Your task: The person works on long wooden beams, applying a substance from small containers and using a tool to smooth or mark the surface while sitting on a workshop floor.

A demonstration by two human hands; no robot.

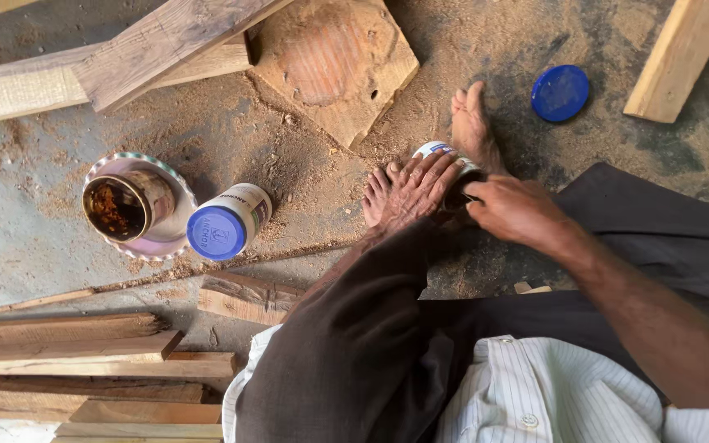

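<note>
Both hands, the left hand (417, 187) and right hand (512, 210), are closing around a small white jar (436, 151) lying on the sawdusty floor (231, 131) beside the bare foot, seemingly light, rigid plastic, best gripped around its body.

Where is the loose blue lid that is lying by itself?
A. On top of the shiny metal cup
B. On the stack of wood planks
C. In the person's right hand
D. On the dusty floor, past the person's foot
D: the loose blue lid lies flat on the sawdust-covered floor beyond the foot, apart from both hands and from the metal cup.
</note>
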